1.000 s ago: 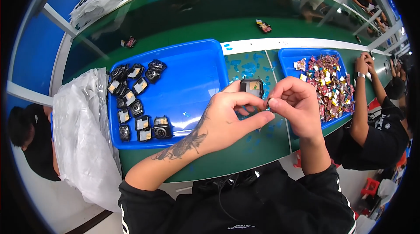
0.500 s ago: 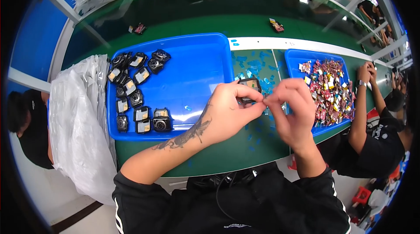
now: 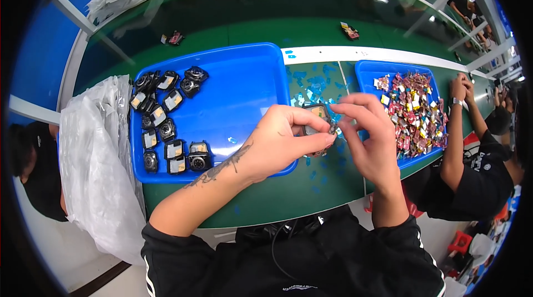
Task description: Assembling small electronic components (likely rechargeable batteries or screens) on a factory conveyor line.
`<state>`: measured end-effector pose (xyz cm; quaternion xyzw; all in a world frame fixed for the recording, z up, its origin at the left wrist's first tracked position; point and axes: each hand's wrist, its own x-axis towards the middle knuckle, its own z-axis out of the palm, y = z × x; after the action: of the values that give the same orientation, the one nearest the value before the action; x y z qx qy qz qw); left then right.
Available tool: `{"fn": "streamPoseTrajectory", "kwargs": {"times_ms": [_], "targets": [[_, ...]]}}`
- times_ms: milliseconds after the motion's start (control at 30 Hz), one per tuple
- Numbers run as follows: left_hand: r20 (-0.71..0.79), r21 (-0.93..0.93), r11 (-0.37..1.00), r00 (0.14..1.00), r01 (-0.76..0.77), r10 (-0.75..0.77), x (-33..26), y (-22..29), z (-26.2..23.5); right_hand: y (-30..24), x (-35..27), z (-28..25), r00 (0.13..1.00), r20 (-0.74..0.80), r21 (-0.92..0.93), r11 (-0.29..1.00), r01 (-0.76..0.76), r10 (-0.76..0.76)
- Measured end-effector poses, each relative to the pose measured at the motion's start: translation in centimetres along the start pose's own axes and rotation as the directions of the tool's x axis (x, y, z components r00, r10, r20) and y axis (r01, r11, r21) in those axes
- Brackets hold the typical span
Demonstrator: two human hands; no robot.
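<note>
My left hand (image 3: 286, 138) is closed on a dark watch case (image 3: 317, 110), thumb and fingers gripping it over the green table. A tan inner face shows at its top; the rest lies behind my fingers. Just right of the case, my right hand (image 3: 371, 141) is raised with thumb and forefinger apart, and no object shows between them. Small blue film pieces (image 3: 316, 85) lie scattered on the table around and beyond the case. To the left, a large blue tray (image 3: 239, 108) holds several black watch cases (image 3: 173, 100) along its left side.
On the right, a smaller blue tray (image 3: 363, 68) is heaped with small red, yellow and white parts (image 3: 413, 111). A green conveyor (image 3: 250, 30) crosses behind a white rail (image 3: 383, 55). Plastic sheeting (image 3: 97, 152) hangs at left. A co-worker's arm (image 3: 455, 136) is at right.
My right thumb and forefinger, pinched together at the edge of the watch case before, have parted and drawn slightly away. My left hand still grips the case.
</note>
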<state>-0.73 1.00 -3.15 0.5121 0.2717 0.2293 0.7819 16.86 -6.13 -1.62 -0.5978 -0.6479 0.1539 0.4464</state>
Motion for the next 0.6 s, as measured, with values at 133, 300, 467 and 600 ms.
{"fn": "streamPoseTrajectory", "kwargs": {"times_ms": [133,300,467,600], "targets": [[0.101,-0.058,0.996,0.993,0.072,-0.066,-0.1,0.5,-0.2,0.7,-0.3,-0.8,0.993,0.118,0.281,0.959,-0.027,-0.006],[0.158,0.021,0.998,0.986,0.058,-0.06,-0.2,0.6,-0.4,1.3,-1.0,-0.6,0.976,0.216,0.53,0.843,-0.093,-0.029],[-0.041,0.209,0.961,0.98,-0.18,0.193,0.2,1.1,-0.5,0.2,-1.6,-1.3,0.984,0.097,0.574,0.799,-0.179,0.15],[-0.025,0.259,0.915,0.945,-0.31,0.327,-0.3,1.2,0.0,-0.5,-1.0,-0.4,0.989,-0.015,0.357,0.925,-0.133,0.148]]}}
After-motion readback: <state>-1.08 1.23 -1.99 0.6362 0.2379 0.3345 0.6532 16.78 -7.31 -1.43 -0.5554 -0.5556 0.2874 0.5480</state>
